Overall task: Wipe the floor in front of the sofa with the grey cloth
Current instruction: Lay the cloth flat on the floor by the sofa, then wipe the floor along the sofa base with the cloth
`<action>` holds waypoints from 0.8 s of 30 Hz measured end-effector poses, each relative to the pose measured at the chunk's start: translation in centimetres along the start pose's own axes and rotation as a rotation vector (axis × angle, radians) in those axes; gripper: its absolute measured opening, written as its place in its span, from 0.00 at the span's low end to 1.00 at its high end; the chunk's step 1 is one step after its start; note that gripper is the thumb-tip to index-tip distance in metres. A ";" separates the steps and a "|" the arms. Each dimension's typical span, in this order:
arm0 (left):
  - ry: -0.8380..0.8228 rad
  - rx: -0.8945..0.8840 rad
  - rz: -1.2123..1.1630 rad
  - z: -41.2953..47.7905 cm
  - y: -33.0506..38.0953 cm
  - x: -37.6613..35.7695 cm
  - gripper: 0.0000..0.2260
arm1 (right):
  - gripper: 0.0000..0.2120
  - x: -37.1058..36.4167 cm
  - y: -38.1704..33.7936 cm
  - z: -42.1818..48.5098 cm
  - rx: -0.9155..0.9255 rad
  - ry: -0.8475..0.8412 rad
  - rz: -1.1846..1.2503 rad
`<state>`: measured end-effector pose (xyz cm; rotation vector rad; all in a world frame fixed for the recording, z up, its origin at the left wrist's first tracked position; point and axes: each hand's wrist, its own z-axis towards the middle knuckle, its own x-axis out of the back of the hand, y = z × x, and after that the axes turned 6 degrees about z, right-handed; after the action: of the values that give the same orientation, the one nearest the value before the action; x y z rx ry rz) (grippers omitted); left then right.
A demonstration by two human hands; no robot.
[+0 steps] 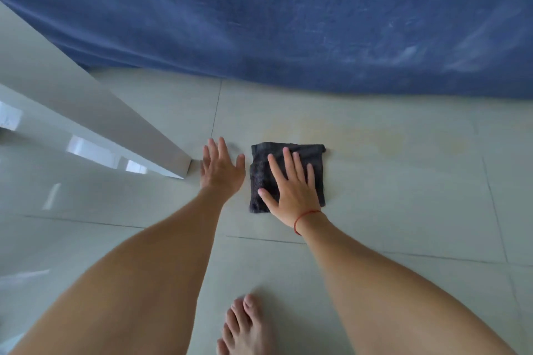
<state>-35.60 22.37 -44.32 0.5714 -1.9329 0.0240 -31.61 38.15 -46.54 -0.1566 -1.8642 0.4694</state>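
The right hand (291, 187) lies flat, fingers spread, pressing the grey cloth (288, 176) to the floor (403, 196), gripping nothing; the left hand (220, 171), open and empty, braces at its 9 o'clock. Wiping seems underway; next, I judge, push toward the yellowish stain (346, 135) at 1 o'clock, before the sofa (288, 23).

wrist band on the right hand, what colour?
Red: a thin string band at the right hand wrist, head view.

We see a dark grey cloth (288, 176) with a plain towel texture, lying on the pale grey-green floor (403, 181) of large tiles with thin dark joints. On the floor beyond the cloth there is a faint yellowish stain (346, 138). The sofa (288, 23) is blue with lighter worn streaks. The furniture panel (86, 112) is glossy white. A thin red string (305, 219) circles one wrist.
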 end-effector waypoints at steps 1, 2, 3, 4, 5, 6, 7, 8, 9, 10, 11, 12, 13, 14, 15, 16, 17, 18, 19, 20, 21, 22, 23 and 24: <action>0.014 -0.030 0.058 0.9 -0.4 -0.2 0.30 | 0.35 -0.8 0.2 0.4 0.011 0.008 -0.001; 0.014 -0.057 0.108 1.8 -0.9 -0.5 0.29 | 0.34 -1.4 0.5 0.8 0.013 0.038 -0.005; 0.004 -0.074 0.143 2.5 -1.3 -0.8 0.28 | 0.33 -1.8 0.7 1.2 0.014 0.081 -0.015; -0.016 -0.078 0.159 3.1 -1.7 -1.1 0.28 | 0.32 -2.0 0.9 1.7 0.014 0.127 -0.027; -0.036 -0.073 0.158 3.5 -2.1 -1.4 0.28 | 0.30 -1.9 1.2 2.4 0.017 0.168 -0.042; -0.042 -0.068 0.147 3.8 -2.3 -1.8 0.28 | 0.29 -1.8 1.4 3.4 0.019 0.201 -0.063; -0.035 -0.066 0.137 3.9 -2.5 -2.0 0.27 | 0.28 -1.4 1.6 4.6 0.021 0.218 -0.088; -0.027 -0.068 0.132 4.0 -2.5 -2.2 0.27 | 0.28 -0.9 1.7 5.9 0.022 0.225 -0.111; -0.032 -0.069 0.129 4.1 -2.5 -2.2 0.27 | 0.27 -0.3 1.6 7.3 0.017 0.222 -0.125; -0.046 -0.067 0.129 4.1 -2.5 -2.2 0.27 | 0.27 0.0 1.5 8.5 0.012 0.209 -0.135; -0.060 -0.063 0.132 4.1 -2.5 -2.2 0.27 | 0.26 0.3 1.4 9.7 0.006 0.187 -0.142; -0.069 -0.062 0.136 4.1 -2.6 -2.2 0.27 | 0.26 0.3 1.2 10.7 0.001 0.171 -0.143; -0.074 -0.065 0.139 4.1 -2.6 -2.2 0.27 | 0.26 0.4 1.1 11.4 -0.001 0.169 -0.142; -0.075 -0.070 0.142 4.2 -2.6 -2.2 0.27 | 0.27 0.4 1.0 12.0 -0.001 0.172 -0.143; -0.076 -0.073 0.147 4.2 -2.6 -2.2 0.27 | 0.28 0.4 0.9 12.3 -0.002 0.175 -0.146; -0.077 -0.073 0.153 4.2 -2.6 -2.2 0.27 | 0.29 0.3 0.9 12.4 -0.004 0.177 -0.149; -0.081 -0.069 0.157 4.3 -2.6 -2.2 0.27 | 0.30 0.2 0.9 12.2 -0.004 0.177 -0.151; -0.089 -0.063 0.157 4.2 -2.7 -2.2 0.27 | 0.31 0.2 0.8 11.9 -0.003 0.173 -0.150; -0.100 -0.058 0.156 4.2 -2.7 -2.1 0.27 | 0.32 0.1 0.7 11.3 0.002 0.165 -0.142; -0.109 -0.055 0.156 4.1 -2.7 -1.9 0.27 | 0.32 0.0 0.5 10.6 0.010 0.156 -0.129; -0.116 -0.055 0.157 4.1 -2.7 -1.7 0.27 | 0.32 -0.1 0.3 9.5 0.017 0.146 -0.114; -0.121 -0.052 0.158 4.0 -2.7 -1.6 0.27 | 0.31 -0.4 0.2 8.2 0.026 0.141 -0.098; -0.123 -0.047 0.159 4.0 -2.6 -1.3 0.27 | 0.30 -0.8 0.3 6.5 0.035 0.143 -0.084; -0.123 -0.041 0.155 3.9 -2.3 -1.2 0.27 | 0.29 -1.1 0.6 4.7 0.040 0.148 -0.074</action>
<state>-37.65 19.68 -47.59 0.4022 -2.0889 0.0487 -35.67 37.20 -49.06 -0.0920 -1.7089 0.4323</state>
